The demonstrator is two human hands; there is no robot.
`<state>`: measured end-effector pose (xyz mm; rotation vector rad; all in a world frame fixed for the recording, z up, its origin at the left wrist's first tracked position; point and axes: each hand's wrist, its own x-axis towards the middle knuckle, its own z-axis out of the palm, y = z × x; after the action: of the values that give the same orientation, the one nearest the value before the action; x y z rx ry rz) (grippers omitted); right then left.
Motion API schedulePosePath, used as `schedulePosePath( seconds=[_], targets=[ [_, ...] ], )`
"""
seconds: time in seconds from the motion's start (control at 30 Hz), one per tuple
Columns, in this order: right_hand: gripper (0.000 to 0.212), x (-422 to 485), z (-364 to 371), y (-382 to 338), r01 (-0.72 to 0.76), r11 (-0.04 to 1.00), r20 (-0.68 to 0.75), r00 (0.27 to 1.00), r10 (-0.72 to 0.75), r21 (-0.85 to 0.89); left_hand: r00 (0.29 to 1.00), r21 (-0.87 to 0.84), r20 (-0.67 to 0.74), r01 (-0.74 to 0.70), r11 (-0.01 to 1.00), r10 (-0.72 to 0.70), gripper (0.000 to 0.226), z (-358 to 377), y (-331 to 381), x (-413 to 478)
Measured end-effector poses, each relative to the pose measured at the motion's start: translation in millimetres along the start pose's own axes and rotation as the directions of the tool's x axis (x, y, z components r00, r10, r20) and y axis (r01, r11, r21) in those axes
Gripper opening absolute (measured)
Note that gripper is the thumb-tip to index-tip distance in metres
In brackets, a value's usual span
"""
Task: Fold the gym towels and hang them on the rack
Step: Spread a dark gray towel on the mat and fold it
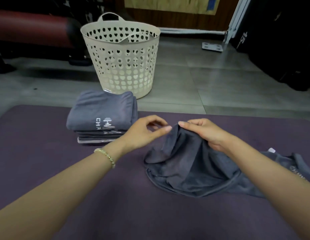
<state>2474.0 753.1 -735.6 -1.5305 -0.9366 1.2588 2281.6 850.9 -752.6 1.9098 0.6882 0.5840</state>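
Lying crumpled on the mat (46, 170), the towel (185, 167) is pinched at one edge and lifted by the right grip (202, 134), likely so a corner can be found; the left grip (143, 134) is held released just beside it. The folded stack (98, 111) is kept aside, near the basket (123, 66).

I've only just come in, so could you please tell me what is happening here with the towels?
A person is folding grey towels on a purple mat. The right hand pinches a loose towel and holds part of it up off the mat, while the left hand reaches toward the raised edge, holding nothing. A stack of folded towels sits at the mat's far edge, in front of a cream basket. No rack is in view.
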Motion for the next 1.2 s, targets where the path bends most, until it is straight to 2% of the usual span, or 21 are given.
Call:
schedulePosePath(
  seconds=[0.07, 0.17, 0.27, 0.37, 0.43, 0.57, 0.63, 0.67, 0.73, 0.87, 0.93, 1.0, 1.07, 1.2],
  targets=[
    [0.03, -4, 4, 3, 0.017, 1.0, -0.002, 1.0, -0.017, 0.002, 0.996, 0.044, 0.088, 0.011, 0.999, -0.015, 0.031, 16, -2, -1],
    [0.038, -6, 2, 3, 0.042, 0.999, -0.015, 0.999, -0.042, 0.025, 0.993, 0.05, 0.117, 0.011, 0.999, -0.016, 0.025, 26, 1, 5],
    [0.031, -8, -10, 3, 0.025, 0.999, -0.022, 0.999, -0.025, 0.024, 0.981, -0.122, 0.151, 0.142, 0.982, -0.123, 0.026, 17, 4, 7],
    [0.028, -11, -23, 7, -0.02, 1.0, -0.007, 1.0, 0.02, -0.017, 0.943, -0.327, 0.165, 0.328, 0.886, -0.288, 0.038, 9, 3, 7],
    [0.033, -16, -31, 10, -0.056, 0.996, 0.04, 0.997, 0.059, -0.075, 0.93, -0.43, 0.121, 0.365, 0.826, -0.348, 0.036, 9, 7, 12],
    [0.062, -33, -64, 10, -0.149, 0.973, 0.01, 0.988, 0.153, -0.177, 0.92, -0.626, -0.071, 0.26, 0.736, -0.385, 0.029, 2, 30, 35],
    [0.055, -48, -89, 7, -0.219, 0.935, -0.023, 0.975, 0.222, -0.277, 0.885, -0.684, -0.183, 0.198, 0.702, -0.428, 0.028, -7, 38, 49],
    [0.054, -57, -100, 5, -0.248, 0.915, -0.047, 0.968, 0.246, -0.319, 0.869, -0.682, -0.227, 0.18, 0.709, -0.44, 0.03, -11, 40, 56],
    [0.066, -71, -123, 3, -0.281, 0.904, -0.12, 0.959, 0.255, -0.324, 0.858, -0.626, -0.278, 0.179, 0.759, -0.432, 0.035, -14, 47, 71],
    [0.079, -90, -144, -20, -0.262, 0.93, -0.244, 0.949, 0.2, -0.257, 0.89, -0.506, -0.27, 0.193, 0.84, -0.367, 0.027, -8, 67, 101],
    [0.062, -97, -147, -38, -0.214, 0.964, -0.325, 0.933, 0.154, -0.158, 0.906, -0.501, -0.256, 0.173, 0.848, -0.337, 0.028, -7, 75, 115],
    [0.042, -103, -147, -58, -0.15, 0.976, -0.448, 0.892, 0.064, -0.161, 0.929, -0.464, -0.233, 0.152, 0.873, -0.286, 0.032, -10, 85, 126],
    [0.045, -108, -150, -75, -0.139, 0.959, -0.539, 0.842, -0.016, -0.246, 0.949, -0.421, -0.221, 0.113, 0.9, -0.223, 0.032, -15, 96, 136],
    [0.038, -120, -155, -100, -0.161, 0.941, -0.555, 0.832, -0.032, -0.296, 0.969, -0.396, -0.167, 0.102, 0.913, -0.18, 0.037, -19, 124, 159]
  ],
)
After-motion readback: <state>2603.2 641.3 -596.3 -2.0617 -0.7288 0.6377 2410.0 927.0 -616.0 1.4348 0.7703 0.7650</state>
